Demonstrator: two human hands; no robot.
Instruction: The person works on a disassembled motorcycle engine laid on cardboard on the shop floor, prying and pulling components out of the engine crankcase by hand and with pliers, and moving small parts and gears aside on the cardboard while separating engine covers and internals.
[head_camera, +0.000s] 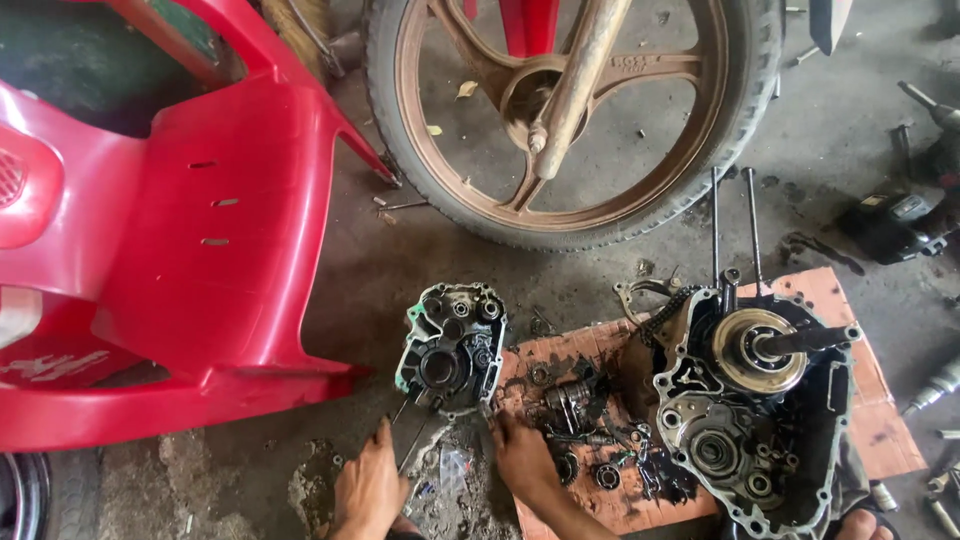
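Crankcase half (452, 347): on the floor, just beyond both hands.
Left hand (368, 487): flat on the floor, fingers spread, grip holding nothing.
Right hand (522, 452): at the cardboard (880, 430) edge, grip loose among small gears (572, 405).
Engine block (755, 410): right of it.
Wheel (575, 110): far beyond.

We have a single view, from a camera worn on our head, looking steeply down at the workshop floor (560, 260) from close above. It faces forward over our hands at the bottom edge, with a motorcycle wheel (570, 110) at the top and red bodywork (200, 250) filling the left side.
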